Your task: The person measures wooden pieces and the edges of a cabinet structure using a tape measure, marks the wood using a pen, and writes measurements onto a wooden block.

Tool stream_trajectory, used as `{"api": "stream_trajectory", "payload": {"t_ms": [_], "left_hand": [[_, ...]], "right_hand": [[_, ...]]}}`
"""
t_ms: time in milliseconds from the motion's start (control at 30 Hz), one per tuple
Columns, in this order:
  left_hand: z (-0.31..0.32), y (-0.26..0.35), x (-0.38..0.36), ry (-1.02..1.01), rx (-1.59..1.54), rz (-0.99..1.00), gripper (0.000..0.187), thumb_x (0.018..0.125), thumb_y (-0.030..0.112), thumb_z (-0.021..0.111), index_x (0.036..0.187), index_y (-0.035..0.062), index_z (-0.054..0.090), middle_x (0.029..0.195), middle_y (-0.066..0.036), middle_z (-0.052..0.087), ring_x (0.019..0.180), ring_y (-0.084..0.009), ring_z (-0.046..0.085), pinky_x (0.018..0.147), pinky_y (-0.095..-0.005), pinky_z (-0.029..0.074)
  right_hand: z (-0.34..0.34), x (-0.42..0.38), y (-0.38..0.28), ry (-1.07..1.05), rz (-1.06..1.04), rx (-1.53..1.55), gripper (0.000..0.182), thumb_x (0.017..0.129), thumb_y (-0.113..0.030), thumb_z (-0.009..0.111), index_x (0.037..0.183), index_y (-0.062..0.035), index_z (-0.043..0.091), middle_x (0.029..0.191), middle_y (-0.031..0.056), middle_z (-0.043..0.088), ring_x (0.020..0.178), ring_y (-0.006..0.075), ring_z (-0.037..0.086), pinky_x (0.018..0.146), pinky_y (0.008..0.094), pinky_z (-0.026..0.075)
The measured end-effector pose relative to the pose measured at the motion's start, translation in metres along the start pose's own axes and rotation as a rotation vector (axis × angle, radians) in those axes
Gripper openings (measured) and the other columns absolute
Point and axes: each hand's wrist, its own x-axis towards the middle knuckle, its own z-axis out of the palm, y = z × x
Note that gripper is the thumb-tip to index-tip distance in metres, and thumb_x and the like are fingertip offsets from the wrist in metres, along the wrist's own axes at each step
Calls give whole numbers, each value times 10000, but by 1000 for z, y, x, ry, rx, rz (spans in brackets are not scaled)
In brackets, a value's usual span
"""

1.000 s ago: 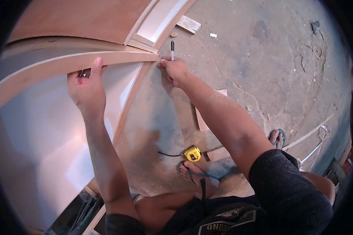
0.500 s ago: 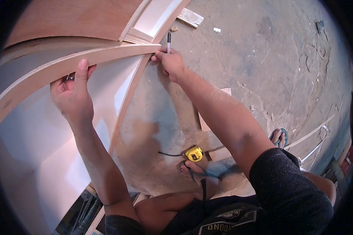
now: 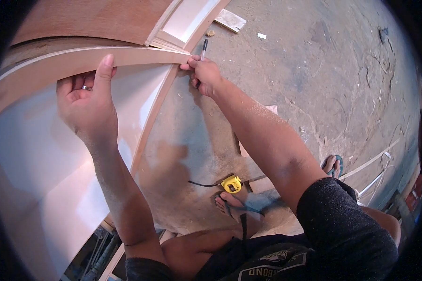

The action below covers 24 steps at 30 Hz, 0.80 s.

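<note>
A long wooden strip lies across the top of the white-faced cabinet panel. My left hand grips its lower edge, thumb on the near face and fingers curled behind, a ring showing on one. At the strip's right end, by the frame corner, my right hand pinches the tip between its fingers. A pen with a black cap or end stands up out of that same hand. Part of the right fingers is hidden behind the strip and the hand itself.
A yellow tape measure seems to rest by my foot. Brown plywood covers the upper left. Wood offcuts lie on the dusty concrete floor. Thin strips are at the right.
The left part of the wooden strip has risen and swung toward the plywood, with my left hand moving up along with it. The pen has tilted slightly right; my right hand stays at the strip's end.
</note>
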Motion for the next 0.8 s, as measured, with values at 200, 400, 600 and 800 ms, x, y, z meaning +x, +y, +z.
{"api": "stream_trajectory", "payload": {"t_ms": [200,400,600,800], "left_hand": [[2,1,3,58,17,40,338,899,-54,762,1200,-97,615,1070,-148,703,938,-173,698,845,-315,643],[3,-7,4,98,42,127,302,892,-38,779,1154,-88,638,1024,-132,715,884,-159,699,835,-301,635],[17,-9,-2,105,175,40,220,909,48,791,1080,-28,675,957,-55,721,851,-89,647,800,-251,553],[21,0,-8,53,279,-32,294,944,144,774,1110,-53,631,982,-107,726,895,-156,708,836,-281,553]], "right_hand": [[1,0,-2,10,51,70,198,1037,-127,536,1233,-117,561,883,29,744,435,116,397,379,288,336],[0,6,1,-25,68,104,149,1027,-115,544,1173,-139,560,885,35,748,449,109,396,396,287,326],[-5,5,-4,-75,115,132,129,1056,-161,529,1184,-162,529,910,49,746,469,76,384,402,241,313],[-3,3,-5,-73,113,97,167,1078,-166,507,1242,-156,535,959,45,742,514,60,406,422,220,330]]}}
